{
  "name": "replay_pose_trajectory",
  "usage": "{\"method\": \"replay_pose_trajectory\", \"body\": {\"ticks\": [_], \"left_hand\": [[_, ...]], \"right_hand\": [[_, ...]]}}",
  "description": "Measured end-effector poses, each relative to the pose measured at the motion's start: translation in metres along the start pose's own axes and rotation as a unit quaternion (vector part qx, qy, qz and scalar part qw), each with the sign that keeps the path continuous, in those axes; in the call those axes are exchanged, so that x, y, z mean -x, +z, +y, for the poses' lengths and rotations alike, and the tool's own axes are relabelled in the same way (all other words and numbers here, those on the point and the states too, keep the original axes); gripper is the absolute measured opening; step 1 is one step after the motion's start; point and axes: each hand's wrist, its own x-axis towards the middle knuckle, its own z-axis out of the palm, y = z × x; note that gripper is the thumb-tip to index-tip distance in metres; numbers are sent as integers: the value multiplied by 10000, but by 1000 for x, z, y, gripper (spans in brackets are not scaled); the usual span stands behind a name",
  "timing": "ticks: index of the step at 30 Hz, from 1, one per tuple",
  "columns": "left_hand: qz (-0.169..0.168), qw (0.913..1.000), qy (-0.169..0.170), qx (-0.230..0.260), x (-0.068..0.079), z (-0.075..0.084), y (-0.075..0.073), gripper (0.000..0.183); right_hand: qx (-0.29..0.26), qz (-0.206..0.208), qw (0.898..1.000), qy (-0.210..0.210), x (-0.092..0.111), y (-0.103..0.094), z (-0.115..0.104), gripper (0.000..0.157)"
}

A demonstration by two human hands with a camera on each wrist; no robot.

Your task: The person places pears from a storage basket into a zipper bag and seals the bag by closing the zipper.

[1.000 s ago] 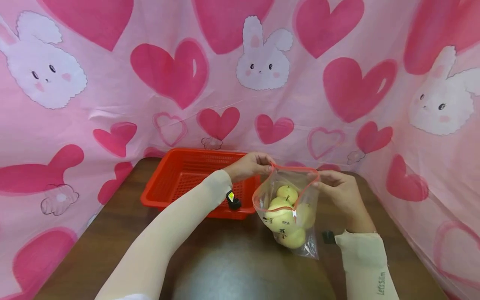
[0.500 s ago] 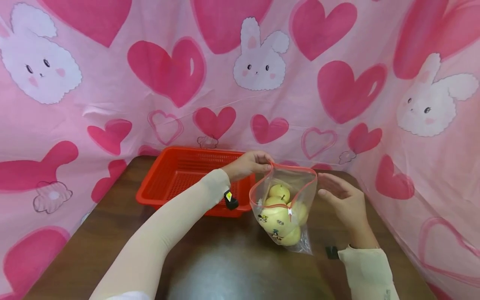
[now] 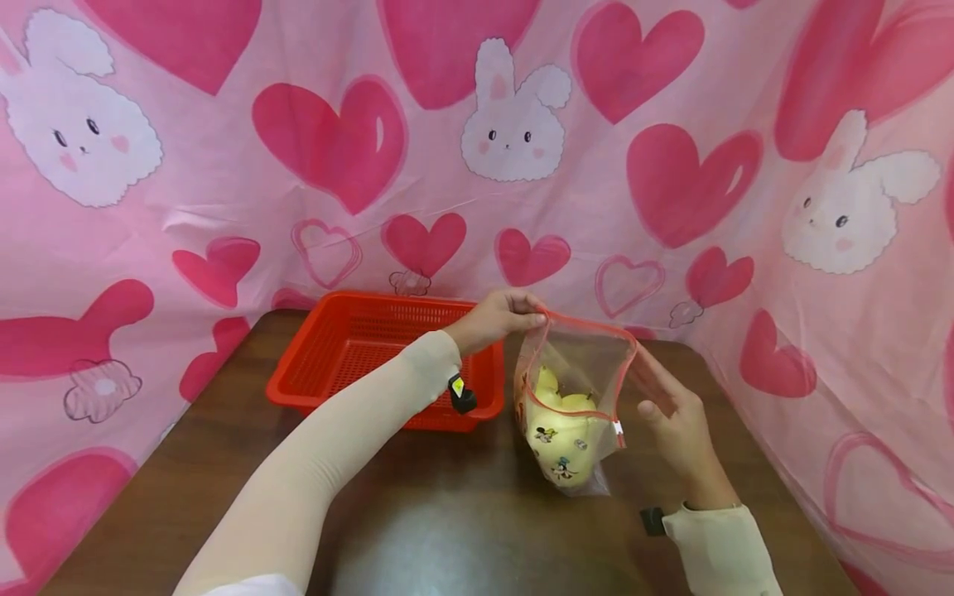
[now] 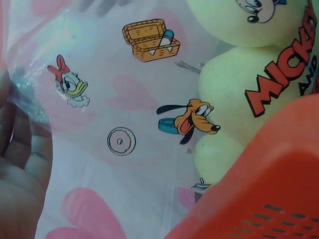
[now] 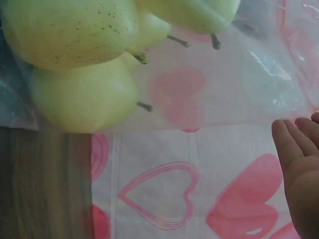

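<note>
A clear plastic zipper bag (image 3: 589, 348) with orange-red trim and cartoon prints hangs with its mouth spread wide. Several yellow-green pears (image 5: 70, 30), some with stems showing, fill its lower part. At the mouth's back left corner, my left hand (image 3: 501, 321) pinches the trim between thumb and fingers. My right hand (image 3: 681, 426) has its fingers straight, their tips right at the bag's right edge and the thumb held apart. The white zip slider (image 3: 618, 428) sits at the front right of the mouth. In the right wrist view, pear stems point toward the opening.
A red plastic basket (image 3: 376, 331) with slotted walls stands to the left of the bag, partly behind my left forearm. Both are at the brown wooden table (image 3: 440, 505). A pink cloth (image 3: 432, 190) with hearts and rabbits hangs behind and at the sides.
My right hand let go of the bag's right corner, moved off, then came back with straight fingers to that edge. The mouth has turned, with its slider swinging right. My left hand keeps its pinch.
</note>
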Motion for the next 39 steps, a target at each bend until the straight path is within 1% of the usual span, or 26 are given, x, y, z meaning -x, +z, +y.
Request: {"method": "replay_pose_trajectory", "body": {"ticks": [2, 5, 6, 8, 9, 10, 12, 14, 16, 17, 19, 21, 23, 24, 25, 29, 31, 33, 35, 37, 39], "left_hand": [[135, 9999, -10, -18, -1, 1, -1, 13], [323, 9995, -26, -39, -3, 0, -2, 14], [384, 9992, -43, -56, -3, 0, -2, 15], [503, 9986, -100, -97, -4, 0, -1, 16], [550, 9983, -142, -115, -4, 1, -1, 16], [577, 9981, -175, -122, -4, 0, -1, 16], [618, 9978, -227, -105, -3, -1, -2, 16], [621, 9978, -234, -48, -3, -1, -2, 16], [616, 9979, -192, -19, -2, -1, -2, 16], [620, 9979, -163, -4, -2, -1, -2, 16], [632, 9979, -112, 24, -2, -2, -3, 16], [654, 9978, -63, 70, -2, -3, -5, 16], [698, 9975, -40, 126, -2, -5, -6, 15], [714, 9973, -30, 143, -3, -6, -7, 15], [730, 9972, -14, 134, -3, -6, -8, 14], [802, 9967, 32, 96, -2, -4, -10, 13], [863, 9962, 27, 86, 0, -3, -11, 12], [920, 9957, 28, 87, 2, -2, -13, 12], [995, 9950, 67, 50, 4, -2, -14, 12], [1074, 9941, 142, -4, 6, -2, -14, 12], [1157, 9930, 240, -70, 8, -2, -15, 11]], "right_hand": [[-228, -160, 9994, -212, -2, -1, 5, 67], [-649, -546, 9951, -505, -2, -1, 13, 77], [-747, -692, 9936, -492, -1, -1, 15, 81], [-643, -951, 9931, -223, 3, 0, 17, 92], [-453, -1051, 9934, 6, 5, 1, 18, 97], [-109, -1130, 9933, 229, 8, 3, 18, 105], [654, -1254, 9874, 709, 12, 8, 17, 120], [1463, -1311, 9745, 1087, 14, 15, 15, 132], [2083, -1361, 9601, 1279, 16, 22, 13, 134], [2269, -1381, 9549, 1331, 16, 25, 12, 130], [2693, -1401, 9440, 1292, 16, 30, 11, 116], [2892, -1388, 9396, 1195, 16, 33, 12, 97], [2988, -1326, 9383, 1128, 16, 35, 12, 77], [2973, -1280, 9396, 1116, 16, 35, 13, 69], [2860, -1201, 9435, 1162, 16, 35, 12, 66], [2333, -935, 9603, 1212, 16, 32, 14, 63], [2099, -845, 9674, 1135, 14, 30, 15, 63], [2000, -803, 9718, 952, 13, 25, 18, 58], [1995, -658, 9739, 858, 11, 20, 19, 51], [2142, -316, 9716, 950, 9, 13, 18, 44], [2108, 29, 9708, 1146, 6, 6, 18, 42]]}}
